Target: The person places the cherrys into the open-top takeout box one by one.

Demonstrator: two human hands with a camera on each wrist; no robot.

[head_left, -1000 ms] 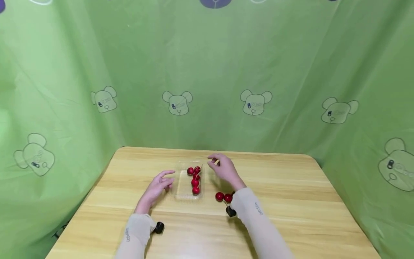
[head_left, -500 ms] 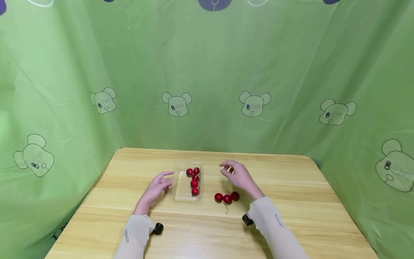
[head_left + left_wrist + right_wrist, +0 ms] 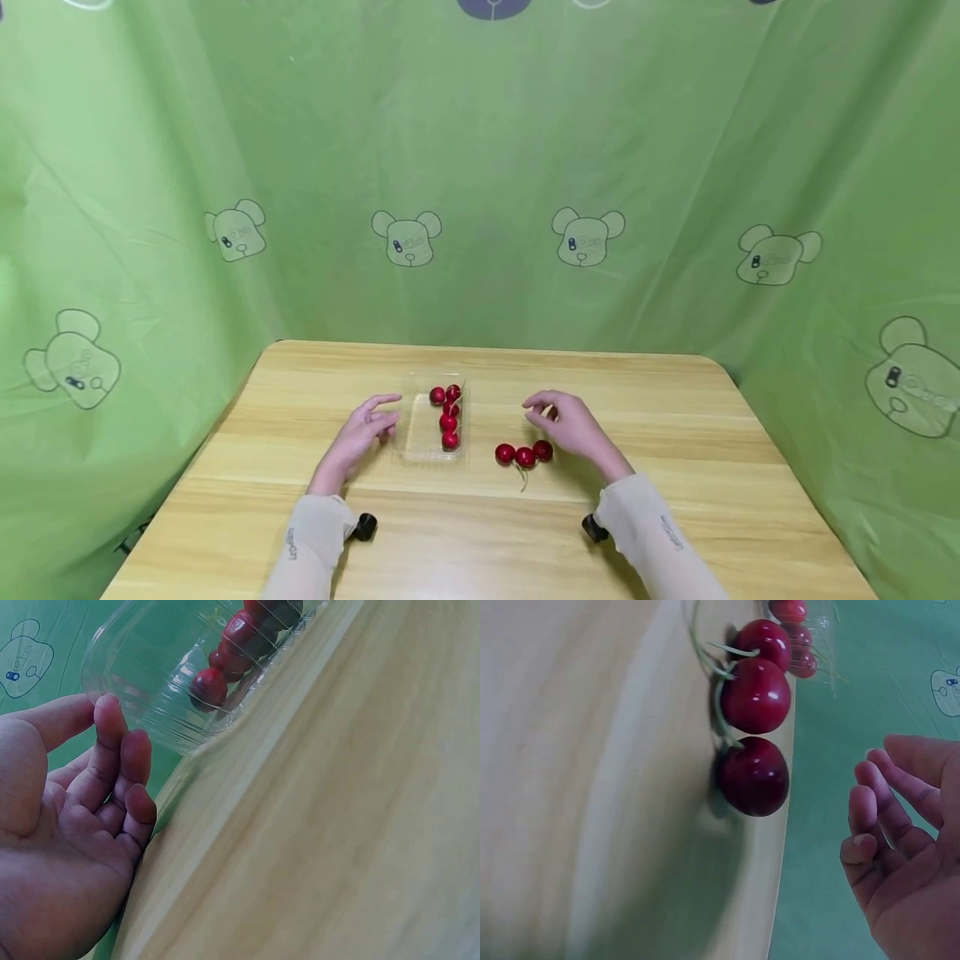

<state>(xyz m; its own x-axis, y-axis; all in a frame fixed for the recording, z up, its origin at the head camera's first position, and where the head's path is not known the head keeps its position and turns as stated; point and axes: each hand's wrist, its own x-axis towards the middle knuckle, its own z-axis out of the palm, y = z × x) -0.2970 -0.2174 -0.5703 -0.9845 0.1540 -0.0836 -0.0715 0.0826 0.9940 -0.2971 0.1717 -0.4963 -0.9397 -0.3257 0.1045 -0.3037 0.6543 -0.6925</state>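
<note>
Item: box point(image 3: 431, 457), one, clear plastic, on the wooden table point(image 3: 690, 450), between the two hands. Judged light and thin-walled, stiff at the rim but apt to buckle under a squeeze; likely to slide if nudged. Best steadied by the rim.

Item: boxed cherries point(image 3: 447, 422), five visible, red, most in a row along the right side of the box.

Item: loose cherries point(image 3: 525, 457), three, dark red and glossy, side by side on the table, right of the box. Judged light, firm but easily bruised, slippery and ready to roll. Best lifted by a stem point(image 3: 523, 480), or pinched gently around the middle.

Item: left hand point(image 3: 358, 435), at the left side of the box, fingers loosely bent, thumb and forefinger apart in the head view. Contact with the box I could not tell.

Item: right hand point(image 3: 573, 423), held above the table near the loose cherries, nothing in it; fingers loosely bent, forefinger and thumb a little apart.

Item: curtain point(image 3: 487, 125), green, printed with bear heads, around the table.
</note>
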